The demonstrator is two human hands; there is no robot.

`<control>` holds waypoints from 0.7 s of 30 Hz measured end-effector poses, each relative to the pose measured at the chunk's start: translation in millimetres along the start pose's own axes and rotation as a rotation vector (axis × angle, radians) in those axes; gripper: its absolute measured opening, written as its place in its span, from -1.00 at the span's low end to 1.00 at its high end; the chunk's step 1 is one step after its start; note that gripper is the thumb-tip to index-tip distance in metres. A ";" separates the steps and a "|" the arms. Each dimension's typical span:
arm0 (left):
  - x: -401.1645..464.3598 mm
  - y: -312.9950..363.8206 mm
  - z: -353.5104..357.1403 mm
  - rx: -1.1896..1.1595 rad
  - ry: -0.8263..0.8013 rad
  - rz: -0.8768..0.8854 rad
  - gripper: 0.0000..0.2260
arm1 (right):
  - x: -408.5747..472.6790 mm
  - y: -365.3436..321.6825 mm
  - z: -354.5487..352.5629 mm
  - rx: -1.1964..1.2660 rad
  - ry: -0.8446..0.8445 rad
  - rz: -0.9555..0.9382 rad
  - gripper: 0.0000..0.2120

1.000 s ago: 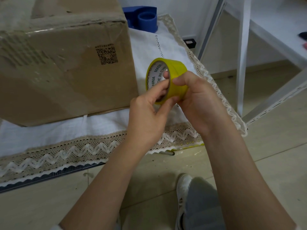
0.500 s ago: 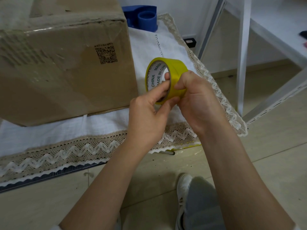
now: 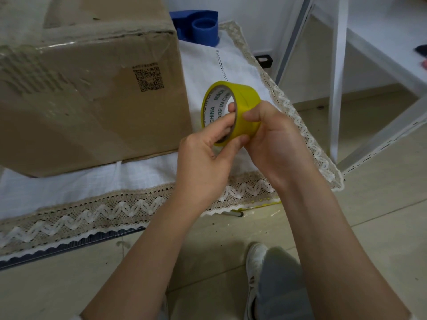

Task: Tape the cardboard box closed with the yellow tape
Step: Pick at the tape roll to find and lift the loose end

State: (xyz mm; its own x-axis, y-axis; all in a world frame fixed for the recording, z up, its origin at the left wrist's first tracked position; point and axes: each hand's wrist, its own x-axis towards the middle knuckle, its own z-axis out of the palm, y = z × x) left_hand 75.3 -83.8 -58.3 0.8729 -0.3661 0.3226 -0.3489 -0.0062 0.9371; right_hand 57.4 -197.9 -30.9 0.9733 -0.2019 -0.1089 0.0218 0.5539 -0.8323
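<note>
- Both hands are on the yellow tape roll (image 3: 240, 105), held up in the air in front of the person, off to the right of the cardboard box (image 3: 87, 93) and not touching it.
- Left hand (image 3: 203, 162) grips the roll from below: fingers curled up into the core, thumb pressed on the yellow outer band at the bottom edge.
- Right hand (image 3: 272, 139) wraps the roll's right side, thumb laid across the outer yellow surface, and one fingertip pokes through the core just above the left hand's fingers.
- Core faces left-ish toward the box, you can read "MADE IN CHINA" printed inside, right next to the fingertips.
- Can't tell if a loose end of tape is peeled up yet, the thumbs cover that spot.
- The box sits on a white cloth with lace trim (image 3: 97, 211), well left of the hands, QR code on the side facing the roll.
- Beyond the fingers, at the far end of the cloth, there's a blue plastic thing (image 3: 201, 28).
- Under the right wrist, a white shoe (image 3: 255, 262) on the tile floor.
</note>
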 end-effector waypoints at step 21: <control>0.4 -0.3 -2.3 -0.021 0.002 -0.004 -0.68 | 0.7 0.9 1.7 -0.018 0.028 -0.032 -0.74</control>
State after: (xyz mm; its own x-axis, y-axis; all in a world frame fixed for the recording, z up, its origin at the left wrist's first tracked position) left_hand 76.6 -81.9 -58.1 0.8749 -0.3641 0.3194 -0.3384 0.0124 0.9409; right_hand 58.4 -196.2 -30.8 0.9656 -0.2414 -0.0971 0.0482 0.5325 -0.8451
